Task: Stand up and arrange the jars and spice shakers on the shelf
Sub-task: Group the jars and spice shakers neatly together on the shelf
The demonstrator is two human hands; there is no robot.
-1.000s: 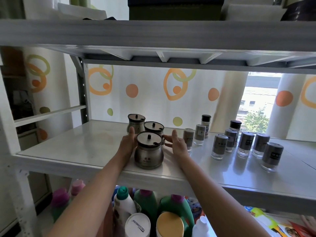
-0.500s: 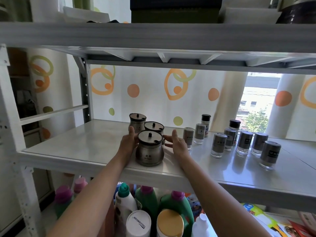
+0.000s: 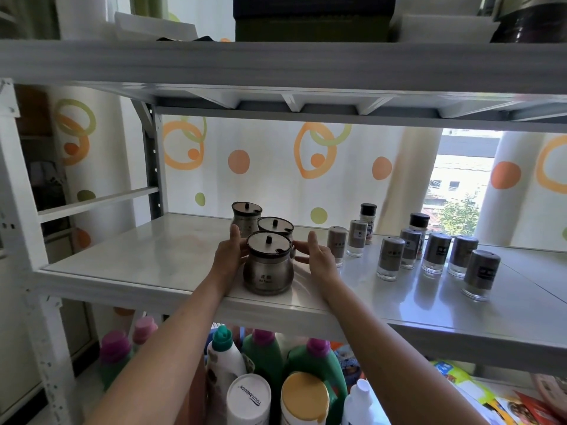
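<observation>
Three lidded jars point(image 3: 268, 267), contents hidden

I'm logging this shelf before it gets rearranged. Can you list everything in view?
jars: 3, steel with dark lids, clustered upright at middle shelf's centre
shakers: 9 countable, grey sleeves over clear glass, upright, right of jars; two rear ones black-capped
shelf: 1, white, middle tier
boxes: several, dark and white, top tier
bottles: several, green, white, pink-capped, below shelf
curtain: white with orange and green circles, behind
left hand: flat against front jar's left side
right hand: open, right of jars; contact unclear
</observation>
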